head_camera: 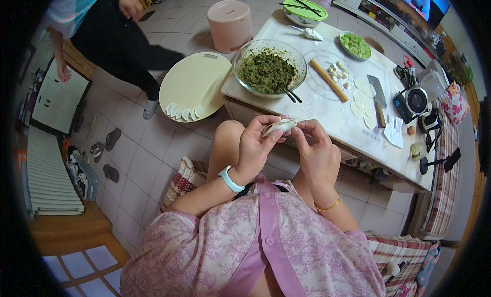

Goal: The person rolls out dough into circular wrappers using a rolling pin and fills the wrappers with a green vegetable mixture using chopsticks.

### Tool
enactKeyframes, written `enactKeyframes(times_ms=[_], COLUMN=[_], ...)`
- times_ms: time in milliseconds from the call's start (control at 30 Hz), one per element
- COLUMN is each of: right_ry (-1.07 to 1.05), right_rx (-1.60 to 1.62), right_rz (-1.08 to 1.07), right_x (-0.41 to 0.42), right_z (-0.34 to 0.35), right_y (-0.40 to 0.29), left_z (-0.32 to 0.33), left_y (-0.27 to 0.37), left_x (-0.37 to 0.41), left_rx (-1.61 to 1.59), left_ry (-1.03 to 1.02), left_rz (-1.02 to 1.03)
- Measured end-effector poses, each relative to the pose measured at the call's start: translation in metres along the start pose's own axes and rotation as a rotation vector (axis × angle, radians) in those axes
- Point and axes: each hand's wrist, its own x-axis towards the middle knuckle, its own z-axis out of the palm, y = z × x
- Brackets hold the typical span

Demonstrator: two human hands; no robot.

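Note:
Over my lap, at the near table edge, a folded dumpling [282, 126] is held between both hands. My left hand [257, 137] supports it from the left, thumb along its near side. At its right end, the thumb and fingers of my right hand [315, 149] pinch the dough edge. Beyond them stands a glass bowl [303, 76] of chopped green filling [266, 70], with dark chopsticks [292, 95] leaning in it. Several shaped dumplings [184, 112] line the near rim of a round cream board [191, 78]. Flat dough wrappers [362, 99] lie on the table to the right.
On the white table [399, 143] are a wooden rolling pin [328, 81], dough pieces [338, 71], a cleaver [378, 93], a bowl of greens [355, 45] and a green-lidded bowl [305, 13]. A pink stool [230, 26] stands behind. Another person [111, 40] is at the left, beyond the board.

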Motion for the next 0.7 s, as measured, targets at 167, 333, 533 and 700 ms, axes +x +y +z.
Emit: enactKeyframes(times_ms=[167,333,533,700], right_ry=[0.001,0.000,-0.013,-0.011], right_rx=[-0.096,-0.150,-0.016,0.172], right_rz=[-0.145,-0.258,0.003,0.212], right_x=[0.0017,0.0015,-0.0040,-0.0038], right_z=[0.0006,-0.0016,-0.0058,-0.0072], right_y=[0.0025,0.0085,0.0010,0.0010], left_z=[0.0017,0.0055,0.0063,0.0059], left_y=[-0.0016,-0.0023,0.0001,0.0025], left_x=[-0.0012,-0.0032,-0.0035,-0.0025], left_rx=[0.016,-0.012,-0.041,-0.014], left_ry=[-0.006,0.002,0.008,0.000], left_rz=[0.020,0.022,0.025,0.011])
